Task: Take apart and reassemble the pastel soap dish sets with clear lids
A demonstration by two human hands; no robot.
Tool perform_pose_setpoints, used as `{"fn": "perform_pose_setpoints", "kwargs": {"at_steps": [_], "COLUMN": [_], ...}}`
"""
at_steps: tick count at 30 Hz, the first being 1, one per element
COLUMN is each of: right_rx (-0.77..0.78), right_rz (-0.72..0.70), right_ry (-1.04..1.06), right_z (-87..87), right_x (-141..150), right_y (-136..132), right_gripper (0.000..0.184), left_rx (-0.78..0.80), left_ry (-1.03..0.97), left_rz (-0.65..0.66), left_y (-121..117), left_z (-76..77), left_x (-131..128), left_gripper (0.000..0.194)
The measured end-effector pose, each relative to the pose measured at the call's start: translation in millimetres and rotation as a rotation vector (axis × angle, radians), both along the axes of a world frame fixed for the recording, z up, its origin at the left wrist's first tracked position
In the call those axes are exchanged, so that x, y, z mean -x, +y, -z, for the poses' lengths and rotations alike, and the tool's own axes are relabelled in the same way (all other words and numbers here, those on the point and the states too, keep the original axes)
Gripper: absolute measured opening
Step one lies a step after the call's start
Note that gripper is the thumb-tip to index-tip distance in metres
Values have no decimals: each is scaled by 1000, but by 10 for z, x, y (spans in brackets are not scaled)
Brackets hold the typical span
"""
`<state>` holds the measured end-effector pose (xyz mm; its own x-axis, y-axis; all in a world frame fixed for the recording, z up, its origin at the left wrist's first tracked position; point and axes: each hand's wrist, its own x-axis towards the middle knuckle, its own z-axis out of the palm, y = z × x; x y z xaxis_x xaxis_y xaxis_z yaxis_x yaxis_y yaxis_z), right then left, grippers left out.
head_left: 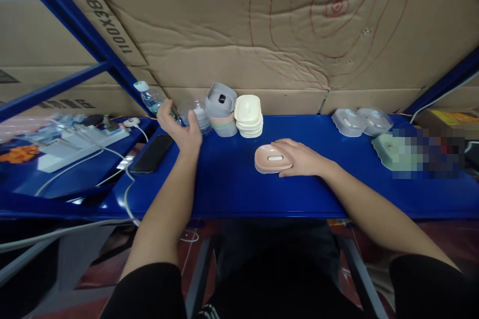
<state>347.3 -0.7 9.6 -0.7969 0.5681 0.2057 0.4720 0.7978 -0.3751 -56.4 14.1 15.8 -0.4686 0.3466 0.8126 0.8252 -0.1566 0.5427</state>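
My right hand (303,157) is closed around the right side of a pink plastic dish (265,162), which has a rounded-square shape and a white oval piece in its middle. The dish is at the middle of the blue table (232,189). My left hand (179,129) is raised at the left with thumb and fingers apart, holding nothing that I can see. Just beyond it are clear plastic pieces (202,122), partly hidden by the hand. Beside them stands a stack topped by a tilted grey dish (220,102) with a dark hole. A stack of cream dishes (249,114) adjoins it.
Two covered pale dishes (349,123) and a green one (383,152) sit at the right. A plastic bottle (149,97) and a black phone (152,154) lie left, near a white power strip (82,147) with cables. A cardboard wall (209,20) closes off the back.
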Motion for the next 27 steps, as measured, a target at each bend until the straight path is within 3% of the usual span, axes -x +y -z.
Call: {"fn": "perform_pose_setpoints", "kwargs": {"at_steps": [2, 4, 7, 10, 16, 18, 22, 27], "right_rx": [3, 8, 7, -10, -49, -51, -36, -53], "right_rz": [38, 83, 122, 121, 105, 83, 49, 132], "right_ry": [62, 122, 208, 267, 358, 368, 329, 346], "right_z": [-2, -10, -20, -20, -13, -13, -8, 46], "right_x": [12, 29, 45, 44, 39, 39, 47, 83], "right_y": [-6, -17, -33, -42, -64, -74, -90, -83], "right_gripper": [111, 115, 118, 117, 116, 116, 116, 144], "left_rx": [-95, -106, 84, 338, 688, 703, 668, 617], "left_ry": [83, 233, 586, 713, 538, 477, 361, 269], "left_rz": [131, 370, 806, 994, 1073, 1089, 1148, 1179], "left_y": [-91, -185, -314, -395, -386, -374, -348, -292], "left_z": [-35, -54, -52, -11, 85, 85, 88, 130], "left_x": [-163, -393, -796, -1109, -1171, -1129, -1080, -1052], "left_gripper": [55, 52, 62, 91, 113, 117, 107, 95]}}
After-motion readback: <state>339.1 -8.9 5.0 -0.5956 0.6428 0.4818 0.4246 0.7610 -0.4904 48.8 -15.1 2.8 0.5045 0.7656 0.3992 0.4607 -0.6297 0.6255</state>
